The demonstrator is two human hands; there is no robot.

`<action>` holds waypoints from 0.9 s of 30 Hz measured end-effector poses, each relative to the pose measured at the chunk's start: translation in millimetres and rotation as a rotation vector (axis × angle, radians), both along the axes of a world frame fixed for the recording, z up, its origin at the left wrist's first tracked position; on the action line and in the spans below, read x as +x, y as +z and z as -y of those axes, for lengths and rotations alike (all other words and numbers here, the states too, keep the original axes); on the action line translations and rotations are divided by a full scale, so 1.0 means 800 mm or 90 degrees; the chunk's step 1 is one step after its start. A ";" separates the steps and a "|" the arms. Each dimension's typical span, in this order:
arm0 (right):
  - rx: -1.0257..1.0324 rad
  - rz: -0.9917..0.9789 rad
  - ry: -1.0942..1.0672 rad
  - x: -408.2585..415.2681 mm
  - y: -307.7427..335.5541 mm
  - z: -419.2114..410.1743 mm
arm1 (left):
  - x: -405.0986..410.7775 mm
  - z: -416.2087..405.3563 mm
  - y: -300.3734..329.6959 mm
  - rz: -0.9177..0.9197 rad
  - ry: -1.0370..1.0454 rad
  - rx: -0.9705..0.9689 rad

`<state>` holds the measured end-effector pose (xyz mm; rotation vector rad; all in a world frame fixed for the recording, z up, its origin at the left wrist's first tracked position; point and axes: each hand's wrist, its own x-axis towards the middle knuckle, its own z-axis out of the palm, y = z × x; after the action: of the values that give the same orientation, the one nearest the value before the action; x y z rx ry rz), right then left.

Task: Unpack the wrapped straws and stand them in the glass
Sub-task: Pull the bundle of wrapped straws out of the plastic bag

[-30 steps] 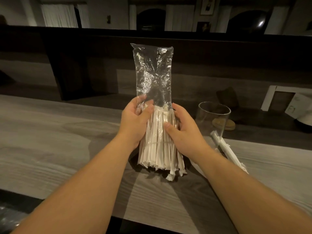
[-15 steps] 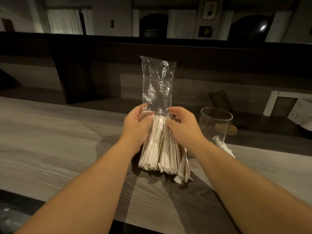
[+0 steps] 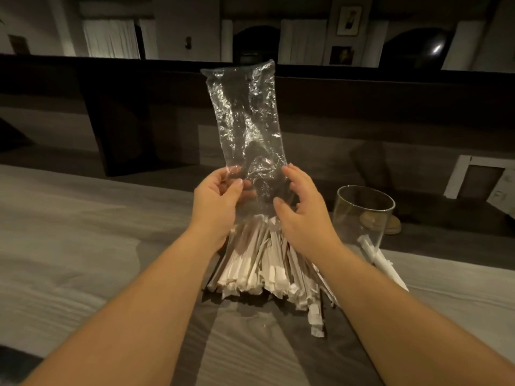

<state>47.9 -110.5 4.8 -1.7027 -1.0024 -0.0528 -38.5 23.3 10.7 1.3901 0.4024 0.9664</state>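
Note:
A clear crinkled plastic bag [image 3: 248,126] stands upright in front of me, its lower mouth held between both hands. My left hand [image 3: 216,201] pinches the bag's left edge between thumb and fingers. My right hand [image 3: 302,204] curls round its right side. Below the hands a bundle of paper-wrapped straws [image 3: 264,268] fans out, lower ends resting on the counter; the upper ends are hidden behind my hands. An empty clear glass [image 3: 362,215] stands upright to the right. Beside the glass a few wrapped straws [image 3: 381,263] lie loose.
The grey wood-grain counter [image 3: 69,246] stretches left and right. Beyond its far edge sits a lower dark shelf with a small round tan object [image 3: 390,225] behind the glass. A white frame [image 3: 459,174] stands at the far right.
Both hands have slid upward along the bag, lifting the plastic off the straws. More of the bundle is bare now, and its lower ends have spread wider on the counter.

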 end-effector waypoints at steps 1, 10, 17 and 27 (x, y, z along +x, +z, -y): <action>-0.001 0.000 0.012 -0.002 0.000 0.000 | -0.004 0.001 0.002 0.004 -0.003 -0.014; -0.047 0.016 0.071 -0.016 -0.006 0.002 | -0.026 0.003 -0.007 -0.091 0.118 -0.169; -0.117 0.022 0.085 -0.019 -0.012 0.008 | -0.036 -0.017 -0.006 -0.148 0.226 -0.247; -0.195 0.081 0.028 -0.021 -0.014 0.000 | -0.045 -0.021 -0.012 -0.385 0.414 0.064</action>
<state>31.4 -110.5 -6.2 -1.9733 -1.1904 0.0227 -74.7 39.9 1.3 1.6718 1.3344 1.0668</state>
